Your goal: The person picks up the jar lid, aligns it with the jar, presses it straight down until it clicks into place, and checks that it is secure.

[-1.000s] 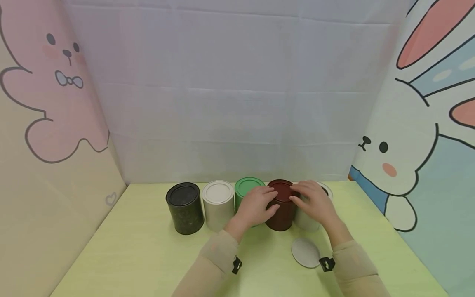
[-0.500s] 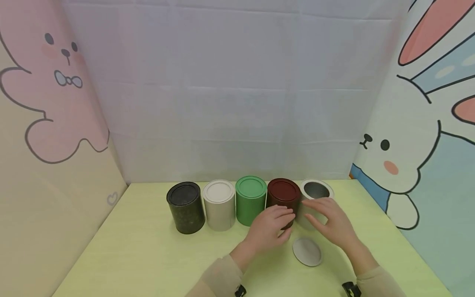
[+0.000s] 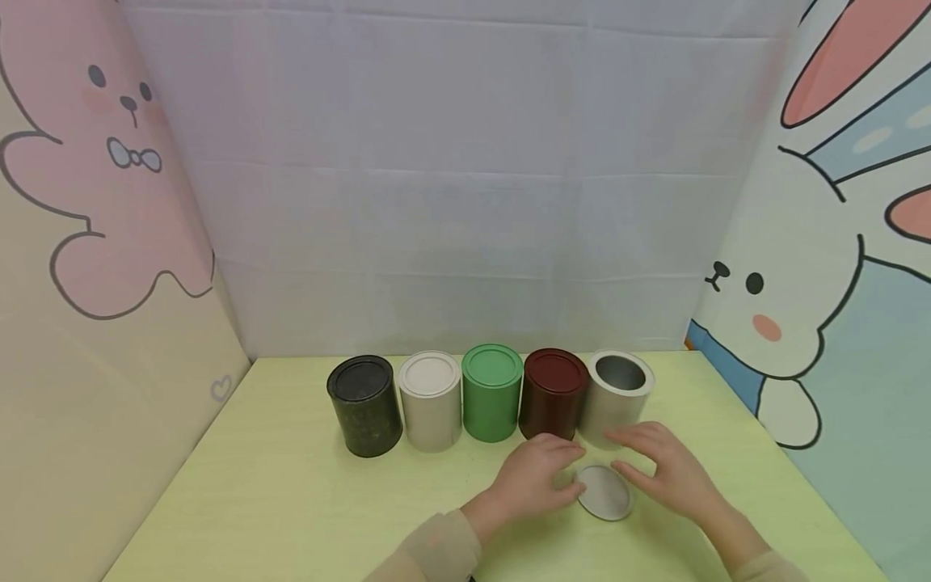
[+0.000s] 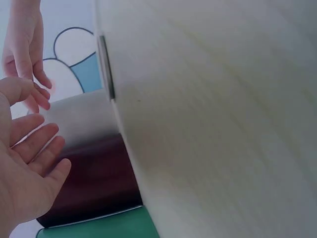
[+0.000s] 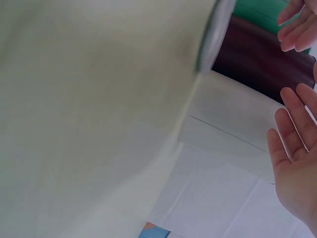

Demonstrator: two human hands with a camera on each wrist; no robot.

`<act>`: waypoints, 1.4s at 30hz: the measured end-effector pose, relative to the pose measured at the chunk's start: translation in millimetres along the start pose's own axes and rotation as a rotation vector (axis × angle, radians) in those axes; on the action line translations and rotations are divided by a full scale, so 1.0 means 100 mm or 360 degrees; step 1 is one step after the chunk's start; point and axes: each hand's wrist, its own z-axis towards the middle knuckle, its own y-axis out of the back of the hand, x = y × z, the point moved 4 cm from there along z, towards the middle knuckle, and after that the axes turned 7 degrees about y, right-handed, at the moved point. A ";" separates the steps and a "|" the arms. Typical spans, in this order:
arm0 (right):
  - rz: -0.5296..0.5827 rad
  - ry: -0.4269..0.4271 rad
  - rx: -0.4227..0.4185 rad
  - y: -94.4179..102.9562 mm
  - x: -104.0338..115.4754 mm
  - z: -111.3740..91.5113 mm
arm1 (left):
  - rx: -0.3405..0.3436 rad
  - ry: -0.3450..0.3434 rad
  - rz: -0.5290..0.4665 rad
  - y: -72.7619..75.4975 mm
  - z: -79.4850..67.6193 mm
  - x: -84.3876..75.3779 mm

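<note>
A flat round grey lid lies on the table between my two hands. On its left, my left hand hovers with relaxed fingers and holds nothing. From the right, my right hand reaches in the same way, fingers spread and palm bare in the right wrist view. Just behind stands an uncovered light-grey can, its dark inside showing. Beside it is a dark red can with its lid on. In the left wrist view the lid shows edge-on.
Further left in the row stand a green can, a white can and a black can, all lidded. They stand near the back edge of the pale yellow-green table. A white cloth wall rises behind.
Both hands have left the top of the dark red can and come down toward me, to either side of the grey lid. The cans and the lid have stayed in place.
</note>
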 end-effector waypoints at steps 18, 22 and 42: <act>0.0034 -0.0007 0.0487 -0.24 -0.19 -0.44 | 0.0454 0.0308 -0.0024 -0.46 0.06 0.00; 0.0046 0.0022 0.0556 -0.29 -0.20 -0.46 | 0.0477 0.0345 0.0007 -0.50 0.07 -0.01; 0.0018 0.0084 0.0559 -0.32 -0.18 -0.44 | 0.0437 0.0306 0.0023 -0.49 0.07 0.01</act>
